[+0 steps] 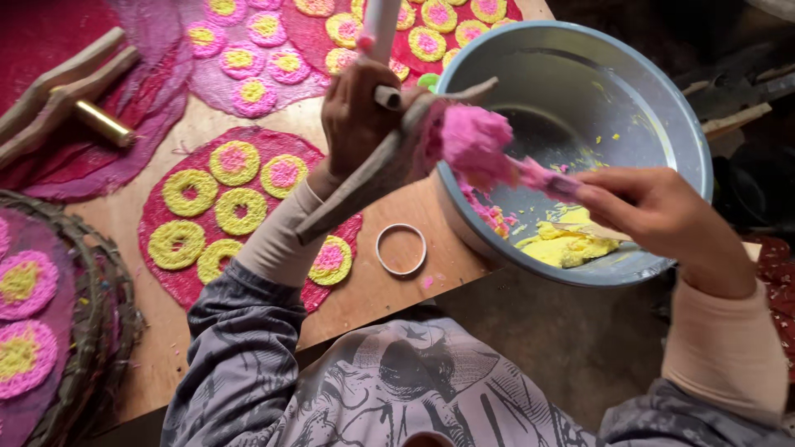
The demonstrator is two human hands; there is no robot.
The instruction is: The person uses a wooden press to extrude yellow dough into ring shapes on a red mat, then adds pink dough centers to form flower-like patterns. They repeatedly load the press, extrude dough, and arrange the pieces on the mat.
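Observation:
My left hand (354, 116) grips a wooden press tool (368, 182) together with a white tube (381, 25), above the board's edge. A lump of pink dough (476, 139) sits at the tool's end over the rim of a grey metal bowl (691, 132). My right hand (654, 211) pinches the stretched tail of that pink dough over the bowl. Yellow dough (563, 246) and pink scraps lie in the bowl's bottom.
A metal ring cutter (401, 248) lies on the wooden board. Red cloths carry several yellow-and-pink dough rings (240, 211). At upper left rests another wooden press (58, 87) with a brass cylinder (103, 122). A woven tray (99, 331) at left holds more rings.

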